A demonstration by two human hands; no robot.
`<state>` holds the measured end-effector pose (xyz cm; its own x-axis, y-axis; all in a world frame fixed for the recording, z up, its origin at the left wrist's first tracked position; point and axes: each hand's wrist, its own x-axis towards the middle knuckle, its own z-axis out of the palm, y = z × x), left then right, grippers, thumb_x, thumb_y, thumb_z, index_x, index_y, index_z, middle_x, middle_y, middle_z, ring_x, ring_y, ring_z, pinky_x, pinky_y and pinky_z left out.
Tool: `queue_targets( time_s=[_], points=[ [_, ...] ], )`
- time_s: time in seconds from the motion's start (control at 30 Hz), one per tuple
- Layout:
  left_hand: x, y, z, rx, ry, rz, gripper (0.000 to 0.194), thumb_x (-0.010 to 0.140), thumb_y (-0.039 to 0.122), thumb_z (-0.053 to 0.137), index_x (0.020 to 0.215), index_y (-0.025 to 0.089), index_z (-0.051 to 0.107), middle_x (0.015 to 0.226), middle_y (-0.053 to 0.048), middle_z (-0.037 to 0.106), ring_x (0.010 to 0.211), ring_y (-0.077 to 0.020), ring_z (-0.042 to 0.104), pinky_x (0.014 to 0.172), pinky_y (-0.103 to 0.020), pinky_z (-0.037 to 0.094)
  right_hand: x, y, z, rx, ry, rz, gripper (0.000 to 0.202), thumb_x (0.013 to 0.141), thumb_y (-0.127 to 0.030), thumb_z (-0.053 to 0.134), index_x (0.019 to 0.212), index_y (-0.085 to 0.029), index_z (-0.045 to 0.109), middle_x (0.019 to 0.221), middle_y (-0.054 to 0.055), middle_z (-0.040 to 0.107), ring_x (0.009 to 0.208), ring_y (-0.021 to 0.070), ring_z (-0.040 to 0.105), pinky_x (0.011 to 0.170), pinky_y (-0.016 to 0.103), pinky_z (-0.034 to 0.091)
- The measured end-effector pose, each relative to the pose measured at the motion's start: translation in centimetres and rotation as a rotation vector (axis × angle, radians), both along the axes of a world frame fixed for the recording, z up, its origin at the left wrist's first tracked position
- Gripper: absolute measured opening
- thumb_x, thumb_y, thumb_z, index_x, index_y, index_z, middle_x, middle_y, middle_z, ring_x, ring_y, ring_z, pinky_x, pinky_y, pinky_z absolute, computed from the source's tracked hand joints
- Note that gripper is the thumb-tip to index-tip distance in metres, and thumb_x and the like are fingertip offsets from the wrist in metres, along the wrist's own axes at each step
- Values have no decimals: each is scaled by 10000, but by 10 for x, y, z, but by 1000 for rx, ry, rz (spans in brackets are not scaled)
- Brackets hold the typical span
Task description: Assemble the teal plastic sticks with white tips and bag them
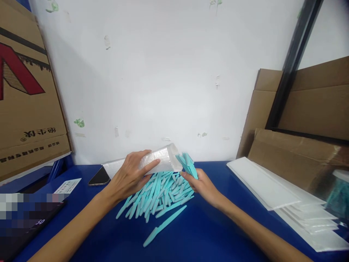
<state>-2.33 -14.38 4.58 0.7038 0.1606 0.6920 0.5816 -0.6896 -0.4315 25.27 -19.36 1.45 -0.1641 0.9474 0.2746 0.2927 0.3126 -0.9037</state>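
My left hand (133, 174) is closed around a translucent white plastic bag (155, 160), tilted with its mouth to the right. In my right hand (203, 185) is a bunch of turquoise eyebrow razors (188, 163), their upper ends close to the bag's mouth. Below both hands spreads a loose pile of the same turquoise eyebrow razors (160, 193). One single razor (165, 225) lies apart, in front of the pile. What the bag holds inside cannot be made out.
Flat white bags (272, 185) are stacked on the blue table (218, 233) at right, beside cardboard (291, 156) and a container of turquoise items (339, 196). A phone (99, 177), a printed card (68, 186) and a dark screen (29, 225) lie left, below a large carton (29, 87).
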Motion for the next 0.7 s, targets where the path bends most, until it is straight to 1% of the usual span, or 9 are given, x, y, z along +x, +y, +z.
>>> queue_targets(
  time_s=[0.07, 0.17, 0.3, 0.4, 0.53, 0.6, 0.7],
  points=[
    [0, -2, 3, 56, 5, -35, 604, 879, 91, 573, 1394, 287, 323, 1350, -187, 406, 1187, -338, 479, 932, -525, 456, 1, 1, 0, 46, -59, -10, 443, 894, -553, 533, 665, -215, 360, 591, -54, 278, 544, 101, 269, 521, 264, 218],
    [-1, -3, 5, 77, 14, -46, 600, 871, 86, 588, 1382, 291, 351, 1346, -182, 406, 1169, -331, 488, 926, -531, 463, 2, 1, 1, 116, -144, -29, 420, 913, -528, 505, 671, -204, 392, 628, -35, 339, 590, 115, 315, 550, 264, 240],
    [-2, -3, 2, 62, 11, -50, 605, 865, 83, 595, 1387, 287, 368, 1349, -183, 413, 1167, -328, 492, 922, -526, 470, 4, 1, 4, 209, -259, -68, 391, 925, -498, 480, 684, -198, 408, 654, -28, 371, 612, 120, 318, 569, 265, 249],
    [-1, -3, -1, 56, 13, -72, 611, 857, 82, 603, 1383, 296, 378, 1347, -177, 422, 1157, -320, 501, 915, -520, 478, 4, 0, 6, 226, -313, -68, 374, 929, -480, 466, 691, -194, 431, 648, -24, 402, 601, 120, 323, 566, 267, 248],
    [0, -4, -4, 83, 22, -111, 612, 840, 73, 615, 1363, 310, 403, 1356, -167, 429, 1145, -312, 514, 906, -513, 485, 3, 0, 6, 153, -260, 15, 367, 902, -460, 512, 662, -192, 438, 635, -29, 392, 593, 116, 331, 564, 265, 259],
    [0, -4, -4, 81, 18, -126, 601, 828, 76, 623, 1347, 310, 430, 1360, -160, 442, 1146, -312, 520, 913, -515, 485, 4, 0, 7, 58, -186, 84, 342, 882, -450, 548, 676, -196, 447, 616, -41, 366, 562, 106, 319, 539, 259, 255],
    [-2, -5, -2, 85, 28, -145, 591, 807, 82, 643, 1325, 304, 466, 1380, -160, 446, 1143, -316, 529, 923, -526, 480, 6, -3, 10, -135, -65, 185, 317, 864, -451, 590, 723, -212, 436, 579, -74, 306, 495, 84, 255, 475, 243, 229]
  ],
)
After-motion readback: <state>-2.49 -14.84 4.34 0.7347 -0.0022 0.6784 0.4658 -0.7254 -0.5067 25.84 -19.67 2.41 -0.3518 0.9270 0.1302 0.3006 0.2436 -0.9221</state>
